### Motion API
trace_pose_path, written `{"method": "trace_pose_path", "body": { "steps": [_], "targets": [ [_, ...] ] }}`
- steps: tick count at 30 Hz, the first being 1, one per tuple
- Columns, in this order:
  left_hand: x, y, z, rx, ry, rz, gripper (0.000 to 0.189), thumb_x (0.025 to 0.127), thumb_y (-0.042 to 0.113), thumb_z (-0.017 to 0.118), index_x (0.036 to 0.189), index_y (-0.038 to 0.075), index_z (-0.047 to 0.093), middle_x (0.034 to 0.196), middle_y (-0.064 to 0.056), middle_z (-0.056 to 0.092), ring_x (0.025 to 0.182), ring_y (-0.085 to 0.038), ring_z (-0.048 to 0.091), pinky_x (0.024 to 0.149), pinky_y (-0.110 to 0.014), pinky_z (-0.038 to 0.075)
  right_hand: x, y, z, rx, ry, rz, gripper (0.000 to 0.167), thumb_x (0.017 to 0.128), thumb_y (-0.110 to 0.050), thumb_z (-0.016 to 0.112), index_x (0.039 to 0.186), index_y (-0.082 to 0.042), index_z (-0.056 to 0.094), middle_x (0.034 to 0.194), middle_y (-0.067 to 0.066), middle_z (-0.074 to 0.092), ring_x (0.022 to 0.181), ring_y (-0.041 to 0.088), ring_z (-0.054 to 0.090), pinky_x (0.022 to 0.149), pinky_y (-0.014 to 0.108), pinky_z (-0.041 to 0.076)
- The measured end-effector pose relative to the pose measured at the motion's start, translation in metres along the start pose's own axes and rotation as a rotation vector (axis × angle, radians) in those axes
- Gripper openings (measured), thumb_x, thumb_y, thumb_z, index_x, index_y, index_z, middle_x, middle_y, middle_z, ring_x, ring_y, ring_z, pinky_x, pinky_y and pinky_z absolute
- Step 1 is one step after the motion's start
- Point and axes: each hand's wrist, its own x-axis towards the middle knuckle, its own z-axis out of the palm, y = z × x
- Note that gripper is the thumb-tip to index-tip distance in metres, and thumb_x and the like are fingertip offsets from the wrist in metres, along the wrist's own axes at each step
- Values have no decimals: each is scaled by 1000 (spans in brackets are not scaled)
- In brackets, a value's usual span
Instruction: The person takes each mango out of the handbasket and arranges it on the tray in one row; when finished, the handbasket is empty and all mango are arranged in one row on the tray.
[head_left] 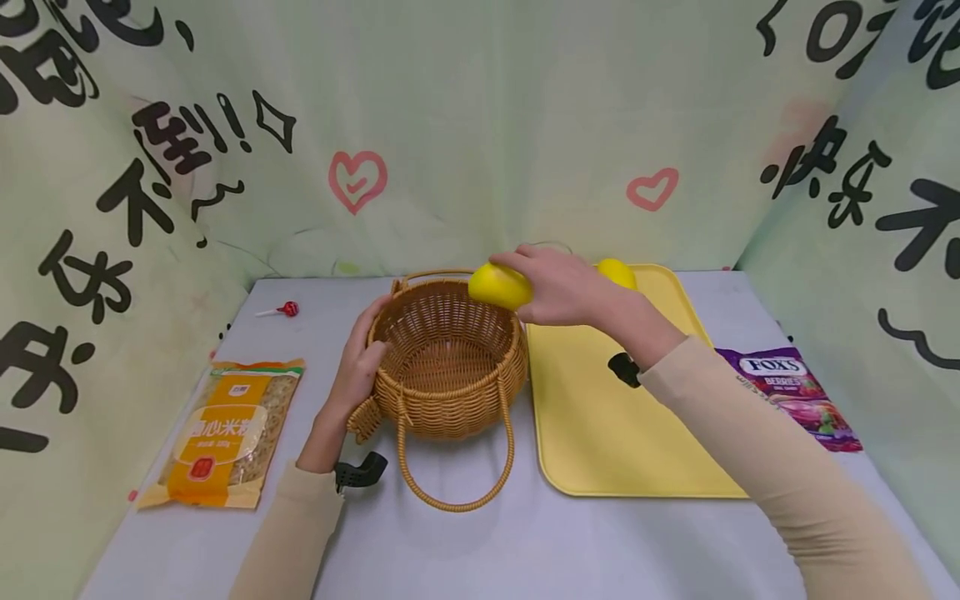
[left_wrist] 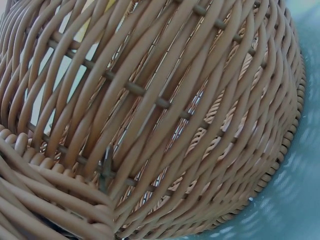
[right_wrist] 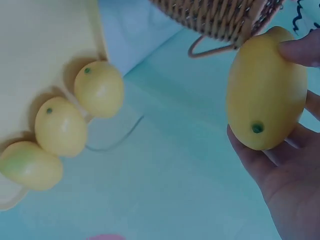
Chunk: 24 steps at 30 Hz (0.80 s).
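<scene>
A brown wicker basket (head_left: 442,408) stands upright on the table, its front handle hanging down onto the cloth. At its left side, my left hand (head_left: 355,367) grips the rim with the thumb over the edge; that hand is out of sight in the left wrist view, where the woven wall (left_wrist: 165,100) fills most of the picture. My right hand (head_left: 566,287) holds a yellow lemon (head_left: 498,286) above the basket's right rear rim. Fingers and thumb wrap the lemon's sides in the right wrist view. Three more lemons (right_wrist: 100,90) lie on the yellow tray (head_left: 622,417), mostly hidden behind my right hand in the head view.
To the left lie an orange bag of grain-like food (head_left: 221,437) and a red lollipop (head_left: 288,309). A purple Fox's candy bag (head_left: 795,392) sits right of the tray, partly behind my right sleeve. Pale printed curtains (head_left: 495,125) enclose the back and sides.
</scene>
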Motion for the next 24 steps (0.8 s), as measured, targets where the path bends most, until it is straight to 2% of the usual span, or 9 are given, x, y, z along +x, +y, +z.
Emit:
{"method": "trace_pose_path", "body": {
  "steps": [4, 10, 13, 15, 21, 24],
  "targets": [
    [0, 5, -1, -7, -4, -6, 68, 91, -6, 38, 156, 11, 30, 163, -11, 27, 153, -26, 19, 123, -56, 17, -3, 21, 1, 8, 12, 42, 73, 76, -20, 64, 147, -24, 45, 132, 4, 55, 99, 23, 54, 78, 39, 45],
    [-7, 37, -2, 10, -14, -16, 67, 89, -7, 37, 154, 1, 30, 161, -21, 27, 153, -33, 20, 122, -57, 18, -9, 53, 7, 52, 16, 128, 75, 77, -19, 63, 149, -19, 42, 136, 9, 54, 100, 28, 56, 85, 44, 46],
    [-8, 43, -2, 23, -14, -21, 67, 89, -6, 38, 154, 1, 30, 161, -22, 27, 153, -33, 19, 122, -57, 17, -14, 66, 10, 72, 13, 169, 78, 77, -20, 65, 150, -18, 40, 133, 11, 55, 100, 30, 55, 87, 46, 46],
    [-7, 39, -2, 20, -13, -24, 67, 88, -6, 38, 154, 1, 30, 161, -21, 27, 153, -33, 19, 122, -58, 17, -17, 74, 10, 72, 9, 183, 78, 78, -21, 64, 151, -16, 39, 133, 13, 54, 101, 31, 55, 87, 47, 46],
    [0, 5, -1, 0, -2, -4, 68, 90, -4, 38, 156, 10, 30, 163, -14, 26, 153, -27, 19, 123, -56, 17, -25, 93, 10, 81, 7, 223, 76, 80, -18, 59, 153, -12, 36, 144, 20, 48, 116, 37, 53, 97, 55, 44],
    [1, -1, 0, 5, 7, 12, 68, 90, -3, 39, 156, 12, 31, 163, -11, 28, 153, -24, 20, 123, -55, 17, -28, 103, 9, 92, 12, 257, 76, 82, -18, 59, 153, -12, 35, 147, 22, 45, 122, 40, 50, 101, 59, 42]
  ]
}}
